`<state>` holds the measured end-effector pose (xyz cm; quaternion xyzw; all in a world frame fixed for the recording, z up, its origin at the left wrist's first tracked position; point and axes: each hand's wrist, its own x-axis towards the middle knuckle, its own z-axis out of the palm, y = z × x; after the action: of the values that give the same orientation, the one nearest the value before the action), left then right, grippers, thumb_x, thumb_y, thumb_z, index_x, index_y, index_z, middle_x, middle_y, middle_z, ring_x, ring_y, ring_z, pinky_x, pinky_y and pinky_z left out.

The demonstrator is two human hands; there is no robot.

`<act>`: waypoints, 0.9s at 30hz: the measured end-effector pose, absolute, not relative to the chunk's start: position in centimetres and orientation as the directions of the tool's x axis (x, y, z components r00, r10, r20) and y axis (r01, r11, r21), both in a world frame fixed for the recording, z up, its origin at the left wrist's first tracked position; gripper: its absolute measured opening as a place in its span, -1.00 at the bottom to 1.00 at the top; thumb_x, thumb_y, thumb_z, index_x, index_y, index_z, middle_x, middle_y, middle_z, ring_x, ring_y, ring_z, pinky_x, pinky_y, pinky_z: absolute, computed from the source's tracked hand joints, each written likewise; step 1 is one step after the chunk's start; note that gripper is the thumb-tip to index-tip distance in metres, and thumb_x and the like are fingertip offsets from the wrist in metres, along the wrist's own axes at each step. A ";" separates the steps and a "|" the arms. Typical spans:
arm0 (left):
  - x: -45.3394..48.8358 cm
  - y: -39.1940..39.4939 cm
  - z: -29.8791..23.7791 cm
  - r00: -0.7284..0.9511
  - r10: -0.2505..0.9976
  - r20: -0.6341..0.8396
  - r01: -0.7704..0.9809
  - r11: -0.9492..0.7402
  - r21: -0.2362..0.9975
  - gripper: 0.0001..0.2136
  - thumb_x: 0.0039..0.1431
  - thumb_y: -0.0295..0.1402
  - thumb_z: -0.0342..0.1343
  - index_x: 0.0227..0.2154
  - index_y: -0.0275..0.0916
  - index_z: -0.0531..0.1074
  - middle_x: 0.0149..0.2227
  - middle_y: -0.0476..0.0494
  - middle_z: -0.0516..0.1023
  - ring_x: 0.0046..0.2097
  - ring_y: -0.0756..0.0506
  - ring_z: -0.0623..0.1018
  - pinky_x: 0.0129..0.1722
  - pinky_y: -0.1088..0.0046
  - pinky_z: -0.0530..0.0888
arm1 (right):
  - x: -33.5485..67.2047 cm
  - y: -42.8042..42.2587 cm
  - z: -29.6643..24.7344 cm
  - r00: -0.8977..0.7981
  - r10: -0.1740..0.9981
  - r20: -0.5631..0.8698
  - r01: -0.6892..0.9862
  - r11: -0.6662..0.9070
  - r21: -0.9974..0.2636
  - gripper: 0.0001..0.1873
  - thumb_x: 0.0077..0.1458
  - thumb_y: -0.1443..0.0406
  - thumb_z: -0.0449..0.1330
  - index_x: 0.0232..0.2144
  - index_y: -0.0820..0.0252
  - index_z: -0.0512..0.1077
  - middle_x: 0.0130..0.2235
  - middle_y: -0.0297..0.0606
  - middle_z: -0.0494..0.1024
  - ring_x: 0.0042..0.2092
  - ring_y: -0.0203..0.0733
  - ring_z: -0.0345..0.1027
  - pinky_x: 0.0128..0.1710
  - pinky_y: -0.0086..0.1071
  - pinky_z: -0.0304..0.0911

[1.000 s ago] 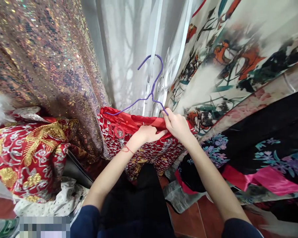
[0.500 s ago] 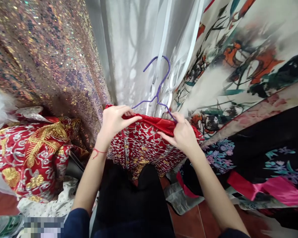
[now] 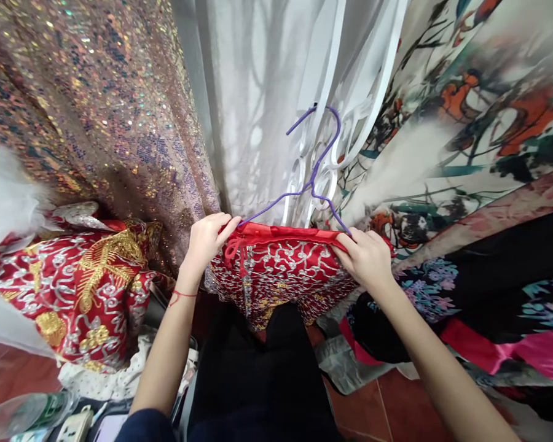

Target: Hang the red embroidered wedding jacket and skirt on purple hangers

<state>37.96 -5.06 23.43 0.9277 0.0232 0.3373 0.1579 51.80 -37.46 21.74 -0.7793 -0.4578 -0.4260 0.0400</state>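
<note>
Both hands closed on cloth. Left hand (image 3: 208, 240) pinches one end of the red embroidered garment's (image 3: 288, 270) top edge; right hand (image 3: 367, 258) grips near the other end, by the purple hanger's (image 3: 312, 183) arm. Garment spans between them, above the dark-clad legs (image 3: 262, 374).

The left arm (image 3: 166, 350) reaches up from the bottom of the frame. The left grip (image 3: 205, 240), left of the middle, pinches tight, thumb (image 3: 229, 228) pointing up and right. The right arm (image 3: 435, 353) slants from the lower right; the right grip (image 3: 367, 259) pinches too.
</note>
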 end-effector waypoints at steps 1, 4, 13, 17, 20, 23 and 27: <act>37.9 -5.1 23.4 0.768 0.151 0.622 -0.063 -0.949 0.309 -0.55 0.40 -0.13 -0.11 -0.60 -0.19 0.04 -0.58 0.01 0.16 -0.49 -0.02 0.23 -0.40 0.42 0.14 | 51.8 -37.4 21.8 0.225 0.680 0.698 0.755 -0.574 0.316 -0.69 0.33 0.22 0.05 -0.39 0.19 0.48 -0.45 -0.26 0.38 -0.43 -0.18 0.04 -0.34 -0.30 -0.02; 37.9 -4.9 23.2 0.753 0.157 0.639 -0.060 -0.951 0.304 -0.55 0.40 -0.13 -0.10 -0.60 -0.19 0.03 -0.58 0.01 0.16 -0.48 -0.02 0.25 -0.40 0.42 0.13 | 51.7 -37.3 21.8 0.260 0.674 0.691 0.770 -0.577 0.273 -0.70 0.33 0.22 0.05 -0.38 0.19 0.49 -0.44 -0.25 0.40 -0.43 -0.18 0.06 -0.33 -0.31 -0.01; 37.6 -5.1 22.4 0.700 0.176 0.692 -0.027 -0.962 0.272 -0.56 0.42 -0.15 -0.10 -0.60 -0.19 0.13 -0.56 -0.01 0.24 -0.44 -0.03 0.30 -0.40 0.41 0.12 | 52.0 -36.1 21.0 0.326 0.656 0.681 0.751 -0.617 0.234 -0.71 0.33 0.22 0.04 -0.34 0.20 0.49 -0.38 -0.21 0.48 -0.40 -0.17 0.14 -0.29 -0.30 0.02; 37.6 -5.1 22.6 0.681 0.211 0.701 0.008 -0.960 0.281 -0.56 0.42 -0.15 -0.09 -0.60 -0.20 0.15 -0.55 -0.02 0.26 -0.45 -0.03 0.30 -0.40 0.40 0.11 | 52.5 -35.2 20.3 0.389 0.578 0.718 0.730 -0.668 0.142 -0.72 0.31 0.21 0.04 -0.33 0.19 0.47 -0.33 -0.16 0.49 -0.30 -0.12 0.26 -0.23 -0.27 0.09; 37.4 -5.4 22.6 0.670 0.216 0.710 0.008 -0.959 0.284 -0.58 0.42 -0.15 -0.09 -0.58 -0.20 0.18 -0.54 -0.02 0.29 -0.43 -0.03 0.32 -0.39 0.41 0.12 | 51.4 -34.6 19.9 0.463 0.490 0.738 0.705 -0.708 0.028 -0.77 0.28 0.21 0.06 -0.29 0.21 0.44 -0.24 -0.07 0.48 -0.18 -0.01 0.30 -0.12 -0.18 0.17; 37.2 -6.2 22.5 0.645 0.234 0.728 0.004 -0.953 0.304 -0.59 0.41 -0.15 -0.08 -0.56 -0.19 0.22 -0.52 -0.02 0.32 -0.41 -0.04 0.34 -0.36 0.41 0.14 | 48.0 -32.9 19.8 0.491 0.318 0.811 0.690 -0.710 -0.140 -0.71 0.20 0.19 0.13 -0.09 0.23 0.37 0.05 0.14 0.36 0.09 0.19 0.22 0.06 0.05 0.15; 37.1 -7.5 22.1 0.574 0.306 0.760 0.042 -0.938 0.345 -0.59 0.41 -0.14 -0.06 -0.57 -0.19 0.25 -0.53 -0.03 0.32 -0.42 -0.05 0.32 -0.35 0.39 0.13 | 42.0 -27.8 19.6 0.479 0.192 0.857 0.726 -0.635 -0.264 -0.55 0.15 0.18 0.20 0.07 0.17 0.33 0.23 0.16 0.15 0.28 0.32 -0.01 0.15 0.20 0.05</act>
<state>37.06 -7.51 22.10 0.8750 0.0995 0.4508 0.1461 41.97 -27.83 19.61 -0.7995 -0.2870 -0.4221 0.3166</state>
